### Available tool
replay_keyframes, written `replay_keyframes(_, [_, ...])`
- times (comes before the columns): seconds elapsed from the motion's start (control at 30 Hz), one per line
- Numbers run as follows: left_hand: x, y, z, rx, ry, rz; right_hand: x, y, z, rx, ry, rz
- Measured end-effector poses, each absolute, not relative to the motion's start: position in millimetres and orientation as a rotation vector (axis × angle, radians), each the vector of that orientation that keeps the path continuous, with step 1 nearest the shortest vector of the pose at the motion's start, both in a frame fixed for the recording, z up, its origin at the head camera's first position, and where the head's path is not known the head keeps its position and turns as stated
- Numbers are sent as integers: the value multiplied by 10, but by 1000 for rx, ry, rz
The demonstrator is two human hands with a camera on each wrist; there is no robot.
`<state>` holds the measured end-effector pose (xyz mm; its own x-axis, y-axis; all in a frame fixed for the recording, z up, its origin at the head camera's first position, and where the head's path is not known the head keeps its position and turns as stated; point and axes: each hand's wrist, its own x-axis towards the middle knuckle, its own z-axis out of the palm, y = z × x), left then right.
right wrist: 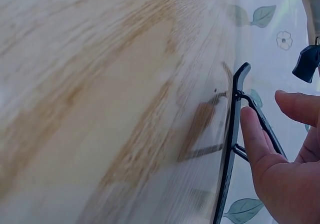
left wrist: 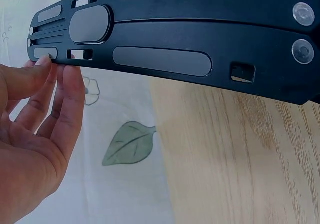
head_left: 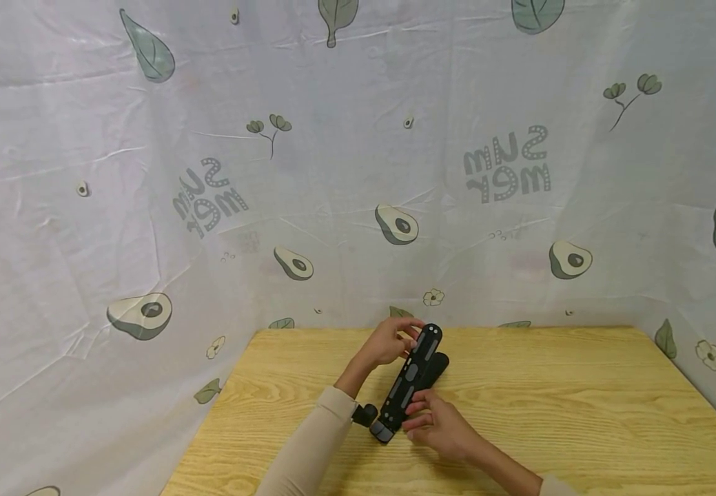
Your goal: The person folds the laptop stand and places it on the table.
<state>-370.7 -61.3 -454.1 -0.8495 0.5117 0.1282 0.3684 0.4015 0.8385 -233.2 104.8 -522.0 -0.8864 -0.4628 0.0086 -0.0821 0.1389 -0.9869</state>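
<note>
Opening or adjusting a folding laptop stand (head_left: 411, 373) seems the step in hand; the left hand (head_left: 389, 342) pinches its far end between thumb and fingers; the right hand (head_left: 445, 427) has loosely extended fingers beside the near part, contact unclear; the next move likely calls for steadying both plates; the stand lies aslant on the counter (head_left: 581, 399), black, slotted, grey-stripped, its plates spread apart.

Folding stand (head_left: 412, 373) in high head, close wrist views
</note>
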Motion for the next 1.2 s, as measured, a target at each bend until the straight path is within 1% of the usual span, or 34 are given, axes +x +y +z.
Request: replay_keyframes(1.2, [-3712, -701, -4443, 872, 2512, 1298, -2291, 897, -5166, -554, 2073, -1789])
